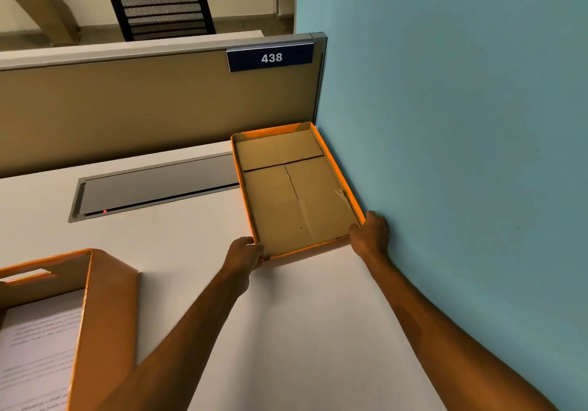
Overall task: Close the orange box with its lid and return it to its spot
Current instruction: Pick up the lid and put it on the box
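Observation:
The orange lid (292,188) lies upside down in the desk's far right corner, its brown cardboard inside facing up. My left hand (245,253) grips the lid's near left corner. My right hand (370,234) grips its near right corner, close against the blue wall. The orange box (105,308) stands open at the lower left, with a printed sheet of paper (35,347) inside and a handle slot in its far wall. My left forearm crosses in front of the box's right side.
The white desk (191,235) has a grey cable tray flap (152,184) set into it behind the box. A tan partition (143,102) with a "438" sign (270,57) bounds the back; a blue wall (461,124) bounds the right. A black chair (159,9) stands beyond.

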The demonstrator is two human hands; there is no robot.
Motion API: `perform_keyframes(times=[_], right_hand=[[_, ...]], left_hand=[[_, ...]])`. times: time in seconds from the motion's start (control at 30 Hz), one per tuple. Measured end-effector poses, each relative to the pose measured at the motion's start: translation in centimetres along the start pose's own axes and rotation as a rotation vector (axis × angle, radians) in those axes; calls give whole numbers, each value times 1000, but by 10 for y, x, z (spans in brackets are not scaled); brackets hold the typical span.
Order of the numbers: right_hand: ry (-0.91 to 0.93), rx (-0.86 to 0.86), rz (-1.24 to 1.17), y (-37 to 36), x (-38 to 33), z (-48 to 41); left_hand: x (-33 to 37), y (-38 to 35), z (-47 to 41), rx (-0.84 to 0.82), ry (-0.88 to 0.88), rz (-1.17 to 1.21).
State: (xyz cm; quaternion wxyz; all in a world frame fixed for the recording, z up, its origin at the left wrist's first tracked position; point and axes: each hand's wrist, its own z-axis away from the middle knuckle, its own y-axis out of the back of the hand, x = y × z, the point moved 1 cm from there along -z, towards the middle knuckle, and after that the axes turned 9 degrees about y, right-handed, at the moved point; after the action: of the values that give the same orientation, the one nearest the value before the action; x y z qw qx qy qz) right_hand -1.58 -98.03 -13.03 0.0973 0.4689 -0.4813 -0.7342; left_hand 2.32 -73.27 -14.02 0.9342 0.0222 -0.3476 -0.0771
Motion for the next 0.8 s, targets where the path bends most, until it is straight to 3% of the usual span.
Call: perform_keyframes(times=[0.2, 0.5, 0.67, 0.8], right_hand=[[10, 2, -61, 0, -1, -2], [-223, -89, -737, 13, 6, 15], [-251, -185, -977, 22, 1, 52], [-231, -246, -1036, 23, -10, 79]], left_hand=[[7, 18, 3, -76, -40, 81], [13, 48, 21, -340, 7, 430], [15, 77, 53, -498, -96, 348], [13, 105, 78, -590, -153, 310]])
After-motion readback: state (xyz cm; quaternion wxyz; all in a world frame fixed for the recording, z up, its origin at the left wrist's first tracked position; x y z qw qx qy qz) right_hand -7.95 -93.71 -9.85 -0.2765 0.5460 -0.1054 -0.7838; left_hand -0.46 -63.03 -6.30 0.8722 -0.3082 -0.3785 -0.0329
